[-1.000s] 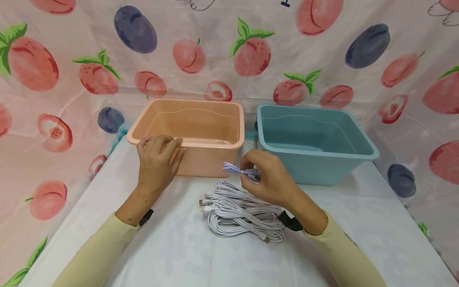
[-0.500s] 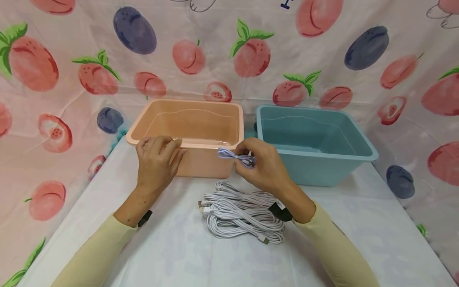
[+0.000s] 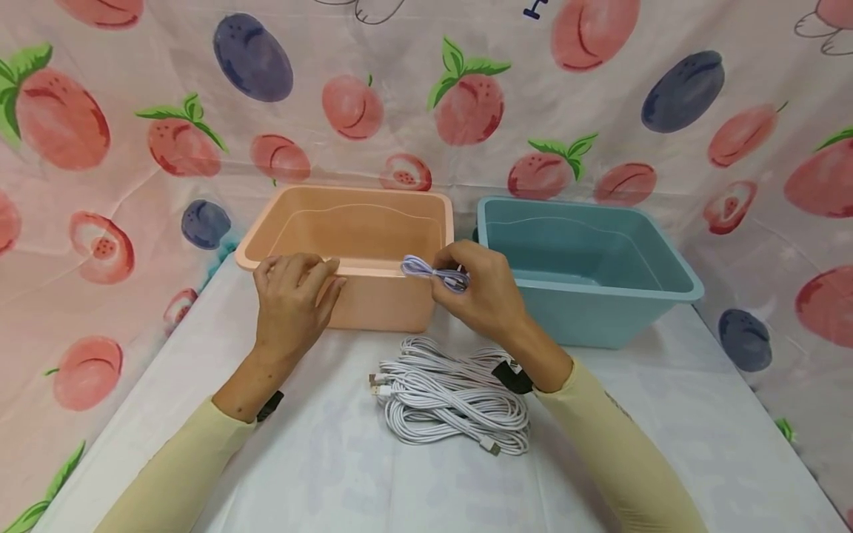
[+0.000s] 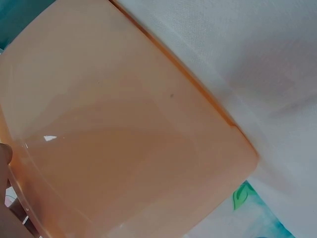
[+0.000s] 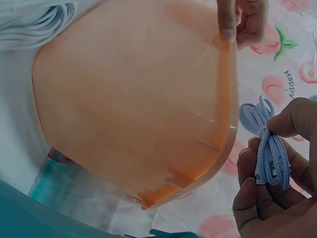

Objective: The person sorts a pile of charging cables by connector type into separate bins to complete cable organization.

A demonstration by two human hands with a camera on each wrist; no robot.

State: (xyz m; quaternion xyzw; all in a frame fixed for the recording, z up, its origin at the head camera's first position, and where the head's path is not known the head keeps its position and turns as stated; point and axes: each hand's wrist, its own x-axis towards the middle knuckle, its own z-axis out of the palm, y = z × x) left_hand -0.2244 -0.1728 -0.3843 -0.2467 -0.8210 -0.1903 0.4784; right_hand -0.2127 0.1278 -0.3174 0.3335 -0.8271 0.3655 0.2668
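Observation:
Between thumb and fingers, my right hand pinches a small tied bundle of pale lilac cable, its connector showing in the right wrist view. The bundle is level with the front rim of the orange bin, near that bin's right corner. My left hand rests on the same front rim, toward its left end, with its fingers bent over the edge. Below the right hand lies a heap of coiled white cables with USB plugs at its ends.
A teal bin stands to the right of the orange one, with a narrow gap between them. White cloth covers the table. A fruit-printed curtain hangs behind and at both sides.
My right hand has lifted the lilac cable bundle up, forward and slightly left, from above the white cables to the orange bin's rim. My left hand has stayed in place.

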